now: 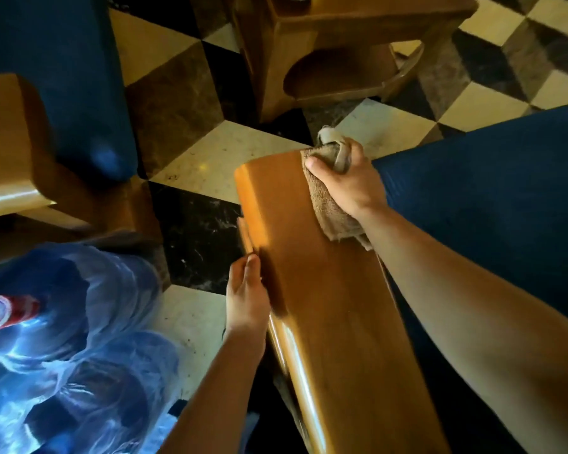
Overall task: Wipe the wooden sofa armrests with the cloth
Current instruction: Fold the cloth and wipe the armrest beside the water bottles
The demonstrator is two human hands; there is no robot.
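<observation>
A glossy wooden armrest (315, 257) runs from the bottom centre up to the middle of the view. My right hand (351, 181) presses a brown-grey cloth (330, 204) onto its far right end, beside the blue seat cushion (489, 191). The cloth bunches above my fingers and trails under my wrist. My left hand (246, 296) rests flat against the armrest's left edge, fingers together, holding nothing.
Blue water jugs (56, 339) wrapped in plastic, one with a red cap, stand at the lower left. Another blue sofa with a wooden armrest (10, 152) sits at the upper left. A small wooden side table (341, 50) stands on the checkered tile floor (210, 158) ahead.
</observation>
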